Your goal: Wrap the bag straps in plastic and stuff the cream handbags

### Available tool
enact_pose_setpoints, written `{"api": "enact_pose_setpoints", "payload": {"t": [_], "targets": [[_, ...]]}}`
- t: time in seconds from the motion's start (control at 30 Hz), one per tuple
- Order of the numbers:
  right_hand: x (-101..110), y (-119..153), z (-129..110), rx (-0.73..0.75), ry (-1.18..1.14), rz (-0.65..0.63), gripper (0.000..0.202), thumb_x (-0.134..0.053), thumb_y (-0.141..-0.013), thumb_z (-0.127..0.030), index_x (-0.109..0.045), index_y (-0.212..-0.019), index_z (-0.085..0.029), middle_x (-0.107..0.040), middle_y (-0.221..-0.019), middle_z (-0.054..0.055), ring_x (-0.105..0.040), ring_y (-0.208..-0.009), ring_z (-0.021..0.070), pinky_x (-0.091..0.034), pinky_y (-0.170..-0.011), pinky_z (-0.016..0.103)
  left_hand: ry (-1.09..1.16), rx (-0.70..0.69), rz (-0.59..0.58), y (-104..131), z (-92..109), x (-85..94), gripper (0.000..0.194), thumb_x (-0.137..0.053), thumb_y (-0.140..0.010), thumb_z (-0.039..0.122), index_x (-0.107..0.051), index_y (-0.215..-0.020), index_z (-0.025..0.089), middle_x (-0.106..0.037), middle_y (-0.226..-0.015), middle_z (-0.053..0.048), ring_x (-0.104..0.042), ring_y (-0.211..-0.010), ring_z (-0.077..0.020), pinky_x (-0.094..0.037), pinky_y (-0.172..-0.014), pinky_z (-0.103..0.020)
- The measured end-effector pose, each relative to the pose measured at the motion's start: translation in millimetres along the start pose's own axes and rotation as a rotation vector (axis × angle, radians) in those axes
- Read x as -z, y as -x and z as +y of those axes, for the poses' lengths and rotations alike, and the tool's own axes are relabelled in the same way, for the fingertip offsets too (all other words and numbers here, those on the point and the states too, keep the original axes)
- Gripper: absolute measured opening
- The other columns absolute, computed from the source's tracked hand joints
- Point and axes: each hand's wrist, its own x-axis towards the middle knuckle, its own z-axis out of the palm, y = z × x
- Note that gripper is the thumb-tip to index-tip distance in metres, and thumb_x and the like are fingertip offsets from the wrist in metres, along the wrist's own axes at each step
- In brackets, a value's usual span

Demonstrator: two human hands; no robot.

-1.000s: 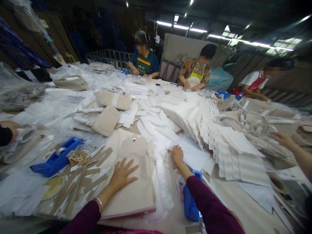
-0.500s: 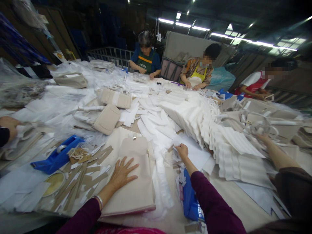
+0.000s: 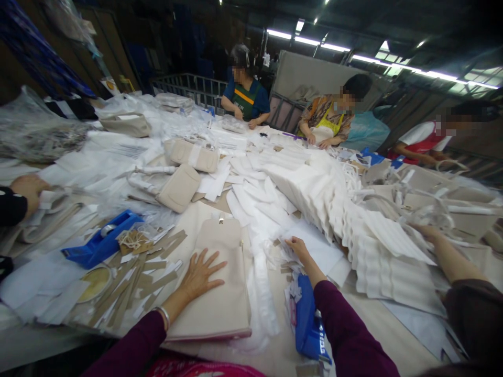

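A beige bag lies flat on the table in front of me, with a small metal clasp near its top. Spread flat on its left part is my left hand, fingers apart and holding nothing. My right hand is to the right of the bag, thumb and fingers pinched together at the edge of white paper scraps; what is between them is too small to make out. Below that hand stands a blue tape dispenser. White tissue strips run between the bag and my right forearm.
Another blue tape dispenser and brown card strips lie left. Stacked white foam sheets and beige bags fill the right. Other people's hands reach in from both sides; three people work across the table.
The view has shifted slightly, moving the scene rightward. At far left, another person's hand reaches further in. Across the table, one person's head has turned. My left hand stays on the bag.
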Motion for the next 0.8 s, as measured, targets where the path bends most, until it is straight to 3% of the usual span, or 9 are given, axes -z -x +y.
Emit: {"api": "enact_pose_setpoints", "payload": {"t": [0.13, 0.37, 0.5, 0.57, 0.63, 0.8], "targets": [[6, -2, 1, -0.013, -0.048, 0.044, 0.038, -0.053, -0.056, -0.058, -0.041, -0.050, -0.022, -0.040, -0.044, -0.006, -0.037, -0.048, 0.0110, -0.032, -0.049, 0.025, 0.019, 0.012, 0.006, 1, 1, 1.4, 0.056, -0.053, -0.081, 0.060, -0.039, -0.134, 0.050, -0.034, -0.150, 0.003, -0.017, -0.138, -0.0397, -0.007, -0.107, -0.061], [46, -3, -12, -0.058, -0.018, 0.480, 0.032, -0.046, -0.063, -0.053, -0.037, -0.054, -0.024, -0.037, -0.048, -0.006, -0.035, -0.056, 0.0133, -0.028, -0.055, 0.027, 0.066, 0.007, 0.042, 3, 2, 2.8, 0.055, -0.054, -0.081, 0.060, -0.043, -0.133, 0.048, -0.036, -0.149, 0.002, -0.018, -0.138, -0.0386, -0.007, -0.108, -0.059], [68, 3, -33, -0.009, -0.014, 0.564, 0.030, -0.046, -0.067, -0.050, -0.039, -0.058, -0.023, -0.038, -0.053, -0.005, -0.036, -0.058, 0.0135, -0.029, -0.058, 0.028, 0.085, -0.001, 0.057, 3, -1, -1.0, 0.055, -0.053, -0.081, 0.061, -0.042, -0.133, 0.049, -0.035, -0.149, 0.002, -0.017, -0.138, -0.0388, -0.006, -0.108, -0.060], [65, 10, -52, 0.047, -0.021, 0.536, 0.030, -0.048, -0.069, -0.050, -0.043, -0.061, -0.021, -0.042, -0.056, -0.005, -0.039, -0.060, 0.0135, -0.032, -0.061, 0.027, 0.098, 0.001, 0.049, 3, -2, -2.9, 0.055, -0.054, -0.080, 0.061, -0.042, -0.133, 0.048, -0.035, -0.149, 0.002, -0.016, -0.138, -0.0390, -0.005, -0.107, -0.062], [48, 23, -77, 0.138, -0.052, 0.405, 0.030, -0.051, -0.072, -0.049, -0.048, -0.067, -0.020, -0.048, -0.063, -0.004, -0.043, -0.064, 0.0137, -0.035, -0.065, 0.026, 0.112, 0.006, 0.036, 3, -2, -3.6, 0.057, -0.055, -0.078, 0.062, -0.044, -0.132, 0.047, -0.036, -0.149, 0.001, -0.016, -0.138, -0.0392, -0.006, -0.107, -0.063], [-42, 81, -145, 0.374, -0.222, -0.172, 0.026, -0.053, -0.078, -0.044, -0.054, -0.079, -0.018, -0.058, -0.078, 0.000, -0.052, -0.078, 0.0166, -0.041, -0.075, 0.029, 0.108, -0.001, 0.048, 5, 0, -0.6, 0.059, -0.054, -0.076, 0.066, -0.045, -0.131, 0.047, -0.039, -0.147, 0.000, -0.019, -0.137, -0.0390, -0.010, -0.106, -0.065]]}}
